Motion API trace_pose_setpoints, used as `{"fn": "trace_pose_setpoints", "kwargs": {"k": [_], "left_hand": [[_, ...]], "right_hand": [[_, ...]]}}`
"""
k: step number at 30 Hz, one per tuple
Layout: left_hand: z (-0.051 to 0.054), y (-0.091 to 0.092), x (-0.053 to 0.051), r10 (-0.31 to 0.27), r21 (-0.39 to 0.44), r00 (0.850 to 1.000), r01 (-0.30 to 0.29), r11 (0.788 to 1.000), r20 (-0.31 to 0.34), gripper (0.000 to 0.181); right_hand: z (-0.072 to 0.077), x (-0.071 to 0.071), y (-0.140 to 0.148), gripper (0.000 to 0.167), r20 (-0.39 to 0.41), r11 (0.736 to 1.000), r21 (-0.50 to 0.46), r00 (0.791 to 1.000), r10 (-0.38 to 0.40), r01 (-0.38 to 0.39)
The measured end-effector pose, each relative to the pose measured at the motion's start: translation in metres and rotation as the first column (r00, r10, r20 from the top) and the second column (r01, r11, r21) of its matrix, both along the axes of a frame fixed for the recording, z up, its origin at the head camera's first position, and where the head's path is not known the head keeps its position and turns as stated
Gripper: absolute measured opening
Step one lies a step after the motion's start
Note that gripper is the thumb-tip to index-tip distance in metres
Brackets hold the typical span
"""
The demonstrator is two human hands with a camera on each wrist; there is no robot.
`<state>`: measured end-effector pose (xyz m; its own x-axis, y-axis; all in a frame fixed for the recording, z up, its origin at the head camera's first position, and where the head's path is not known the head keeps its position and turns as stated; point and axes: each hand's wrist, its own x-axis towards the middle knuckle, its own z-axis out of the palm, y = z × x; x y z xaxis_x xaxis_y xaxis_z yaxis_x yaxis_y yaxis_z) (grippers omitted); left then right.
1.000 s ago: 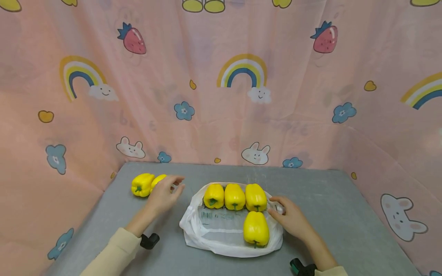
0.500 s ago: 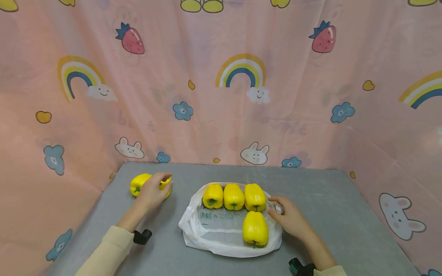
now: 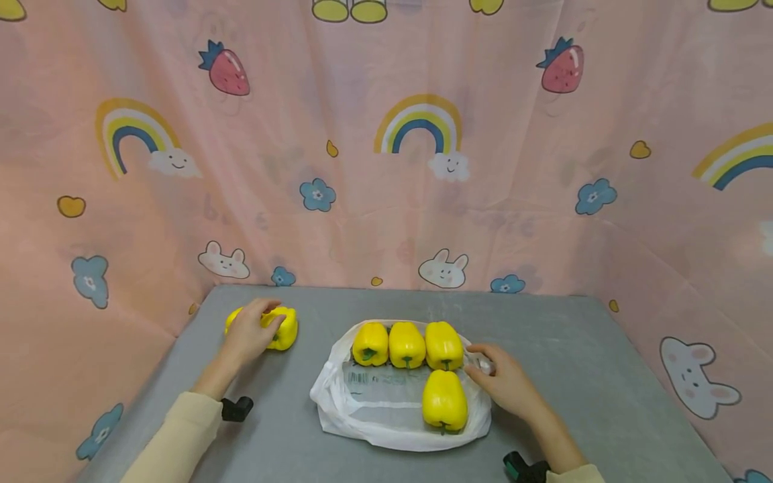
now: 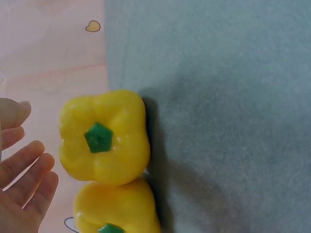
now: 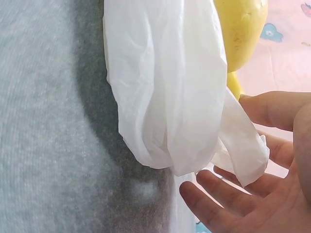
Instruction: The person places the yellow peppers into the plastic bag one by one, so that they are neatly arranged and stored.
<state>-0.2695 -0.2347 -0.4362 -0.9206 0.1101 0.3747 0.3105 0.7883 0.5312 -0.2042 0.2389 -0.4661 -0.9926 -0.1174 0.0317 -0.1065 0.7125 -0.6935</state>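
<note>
Two yellow bell peppers lie side by side at the table's back left, the right one (image 3: pixel 288 330) in plain sight and the left one (image 3: pixel 232 315) mostly covered by my left hand (image 3: pixel 247 333). That hand hovers over them with thumb and fingers apart; in the left wrist view its fingers (image 4: pixel 34 179) show beside the nearer pepper (image 4: pixel 124 111), not gripping it. A white plastic bag (image 3: pixel 329 396), its mouth spread wide, holds several more yellow bell peppers (image 3: pixel 444 401). At its right rim is my right hand (image 3: pixel 506 384), fingers loosely bent around a bag flap (image 5: pixel 245 150) without pinching it.
Three bagged peppers form a row along the back, and one sits at the front right. Printing and a barcode (image 3: pixel 358 379) show on the bag's bottom. The grey table (image 3: pixel 543 329) ends at a pink patterned curtain (image 3: pixel 338 235).
My left hand has moved left, away from the bag, to above the two loose peppers, uncovering the right one. The right hand stays at the bag's rim.
</note>
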Motion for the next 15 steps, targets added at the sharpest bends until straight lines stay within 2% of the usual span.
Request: {"fn": "trace_pose_setpoints", "kwargs": {"k": [15], "left_hand": [[-0.012,-0.005,-0.006,0.022,-0.012,0.997,-0.021,1.000,0.071,0.039]], "right_hand": [[0.001,0.000,-0.001,0.044,0.000,1.000,0.006,1.000,-0.004,0.004]]}}
